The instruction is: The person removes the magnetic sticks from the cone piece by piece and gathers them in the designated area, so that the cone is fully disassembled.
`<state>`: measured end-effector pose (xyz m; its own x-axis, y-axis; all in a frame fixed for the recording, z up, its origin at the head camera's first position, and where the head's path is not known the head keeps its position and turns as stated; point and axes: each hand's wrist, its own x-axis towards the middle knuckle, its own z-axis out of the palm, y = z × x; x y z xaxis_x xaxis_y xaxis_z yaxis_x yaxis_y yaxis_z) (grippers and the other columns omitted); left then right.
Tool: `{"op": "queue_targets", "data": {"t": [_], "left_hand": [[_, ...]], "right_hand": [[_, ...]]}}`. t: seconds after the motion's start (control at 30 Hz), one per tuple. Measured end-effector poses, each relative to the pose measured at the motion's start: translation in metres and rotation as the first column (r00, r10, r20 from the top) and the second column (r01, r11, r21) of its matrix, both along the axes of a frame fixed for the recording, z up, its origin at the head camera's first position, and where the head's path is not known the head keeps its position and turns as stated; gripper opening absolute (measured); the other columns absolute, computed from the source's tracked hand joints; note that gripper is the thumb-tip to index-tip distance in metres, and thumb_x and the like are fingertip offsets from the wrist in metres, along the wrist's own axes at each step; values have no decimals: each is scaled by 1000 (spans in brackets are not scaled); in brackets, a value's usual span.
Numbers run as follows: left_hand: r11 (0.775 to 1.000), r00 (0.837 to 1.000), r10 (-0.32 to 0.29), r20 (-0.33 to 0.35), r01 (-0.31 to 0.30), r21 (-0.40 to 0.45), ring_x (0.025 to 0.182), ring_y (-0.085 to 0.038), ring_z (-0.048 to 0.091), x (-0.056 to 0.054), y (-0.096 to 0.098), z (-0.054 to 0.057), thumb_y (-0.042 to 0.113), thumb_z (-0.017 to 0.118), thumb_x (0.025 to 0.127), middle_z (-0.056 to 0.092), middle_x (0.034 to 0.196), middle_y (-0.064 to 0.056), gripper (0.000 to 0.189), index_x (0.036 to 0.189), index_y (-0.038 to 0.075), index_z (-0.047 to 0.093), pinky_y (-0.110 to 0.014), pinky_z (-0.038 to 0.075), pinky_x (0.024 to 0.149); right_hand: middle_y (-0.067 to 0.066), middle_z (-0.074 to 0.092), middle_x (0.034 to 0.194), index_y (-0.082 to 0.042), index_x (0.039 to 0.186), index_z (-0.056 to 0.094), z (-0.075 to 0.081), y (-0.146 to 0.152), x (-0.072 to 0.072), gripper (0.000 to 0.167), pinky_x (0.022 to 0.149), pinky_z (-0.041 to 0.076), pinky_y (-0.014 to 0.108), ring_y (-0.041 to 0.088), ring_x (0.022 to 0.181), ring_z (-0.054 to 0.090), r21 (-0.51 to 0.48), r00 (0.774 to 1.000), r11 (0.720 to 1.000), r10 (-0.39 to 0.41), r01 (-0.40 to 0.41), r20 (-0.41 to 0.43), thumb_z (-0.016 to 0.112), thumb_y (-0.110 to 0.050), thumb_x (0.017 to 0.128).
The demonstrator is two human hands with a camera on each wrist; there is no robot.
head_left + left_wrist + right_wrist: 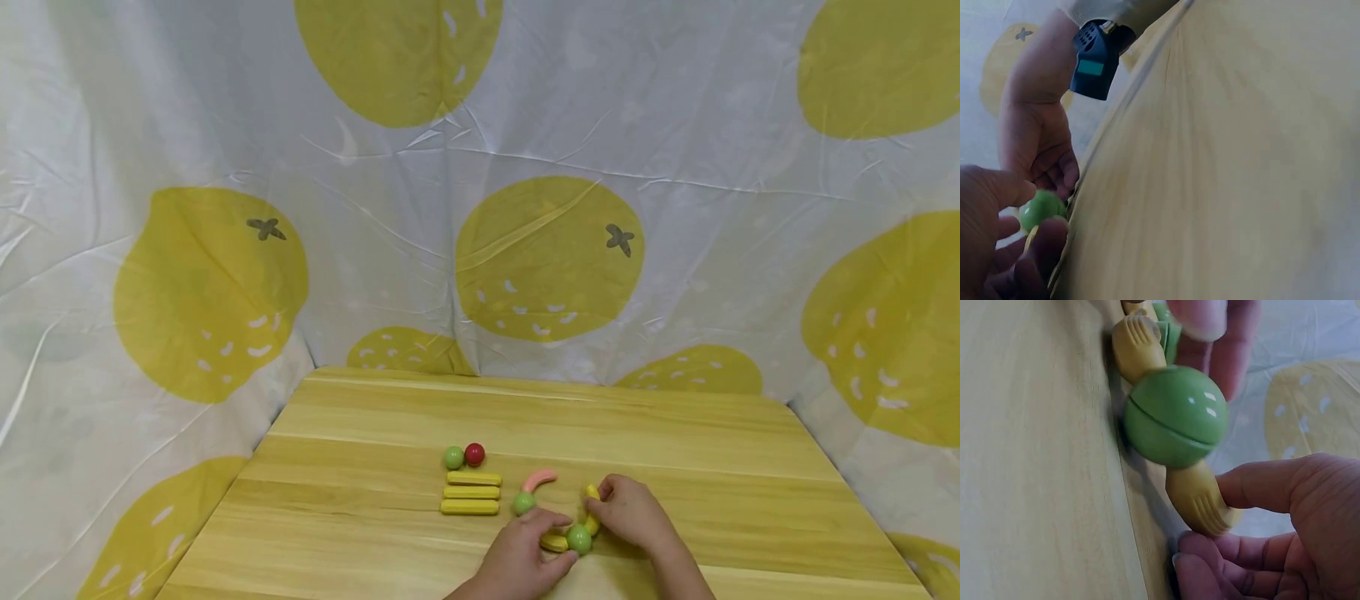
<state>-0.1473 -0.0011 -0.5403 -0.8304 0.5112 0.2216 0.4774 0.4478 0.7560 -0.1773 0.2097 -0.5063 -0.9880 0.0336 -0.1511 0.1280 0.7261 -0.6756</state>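
My right hand [630,510] pinches a yellow curved toy rod [1200,497] between thumb and fingers. That rod meets a green ball [579,538], which has a seam round its middle. On the ball's other side a second yellow rod [553,543] joins it. My left hand [525,554] curls round this second rod, its fingertips close to the ball; their exact contact is partly hidden. Beyond the left hand lie another green ball [523,503] and a pink curved rod [540,479], which touch. The left hand covers what lies between the two green balls.
Left of the hands, several straight yellow rods [471,492] lie in a stack of rows. A green ball [453,457] and a red ball [475,454] sit just behind them. The wooden table [337,467] meets a lemon-print cloth [697,275] at its back and sides.
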Motion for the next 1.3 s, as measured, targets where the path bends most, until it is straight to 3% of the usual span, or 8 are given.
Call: {"op": "queue_targets", "data": {"t": [0.1,0.37,0.57,0.9,1.07,1.3], "left_hand": [[996,998,67,1,-67,-58,109,-1,64,1,5,-3,43,77,91,71,119,11,39,123,21,72,-24,54,90],[988,992,119,-40,-122,-93,100,1,65,5,6,0,41,79,88,74,110,11,34,117,23,75,-23,54,82],[989,995,97,-3,-96,-115,102,2,64,8,4,1,45,79,88,73,111,15,31,113,27,74,-23,53,84],[987,998,62,-5,-62,-150,96,7,60,8,3,2,50,75,90,70,106,20,31,113,30,73,-22,51,80],[990,999,41,-7,-42,-134,92,10,58,7,3,2,52,73,91,69,104,21,32,114,29,73,-20,50,77],[995,1000,23,6,-23,-99,87,11,57,6,3,0,52,70,94,68,97,22,31,111,26,74,-17,48,73]], "right_hand": [[2,62,64,-7,83,59,0,0,2,27,51,48,28,14,54,58,-49,999,999,24,-22,27,77,-26,89],[3,63,66,-5,85,58,0,-3,4,31,50,51,28,15,54,60,-77,998,996,49,-46,40,78,-29,90],[-2,56,60,-9,87,62,3,5,0,25,49,36,25,13,52,48,45,998,998,-42,43,-43,77,-29,90],[5,74,87,-4,108,69,8,37,-5,32,59,44,32,15,68,58,158,995,984,-70,80,-70,72,-32,93],[2,72,82,0,115,68,6,47,-5,38,57,43,31,15,66,58,155,995,984,-84,90,-44,69,-33,95],[-4,70,76,-3,111,69,3,53,-7,36,61,46,34,16,69,60,186,995,978,-89,95,-39,69,-35,95]]}}
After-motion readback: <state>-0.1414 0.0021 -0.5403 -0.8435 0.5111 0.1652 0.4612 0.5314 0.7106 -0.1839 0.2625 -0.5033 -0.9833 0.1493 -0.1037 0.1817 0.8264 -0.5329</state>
